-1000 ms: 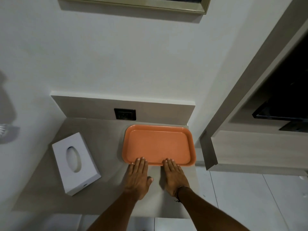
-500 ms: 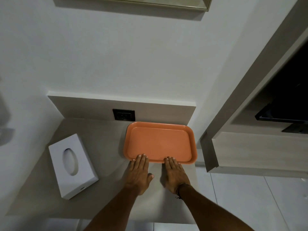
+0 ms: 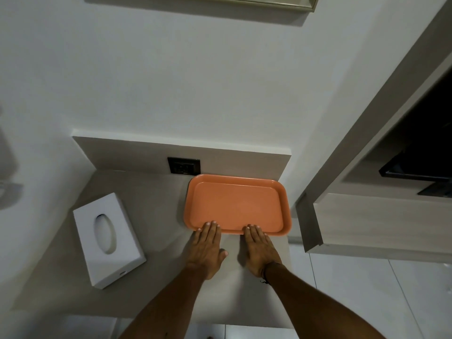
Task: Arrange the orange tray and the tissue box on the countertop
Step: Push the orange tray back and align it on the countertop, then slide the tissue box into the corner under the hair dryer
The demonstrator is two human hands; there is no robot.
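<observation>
An empty orange tray [image 3: 236, 204] lies flat at the back right of the beige countertop [image 3: 159, 211], its far rim close to the backsplash. My left hand [image 3: 208, 245] and my right hand [image 3: 260, 250] rest palm-down on the counter, fingers straight, with the fingertips touching the tray's near rim. Neither hand holds anything. A white tissue box [image 3: 108, 238] with an oval slot on top lies at the counter's left side, turned at a slight angle, well apart from both hands.
A black wall socket [image 3: 184, 165] sits in the backsplash just left of the tray's far corner. A wooden cabinet [image 3: 371, 216] juts out on the right beside the counter's edge. White floor tiles show below the counter's front edge.
The tray has slid away from me toward the backsplash, with both hands following flat behind its near rim. The tissue box has not moved.
</observation>
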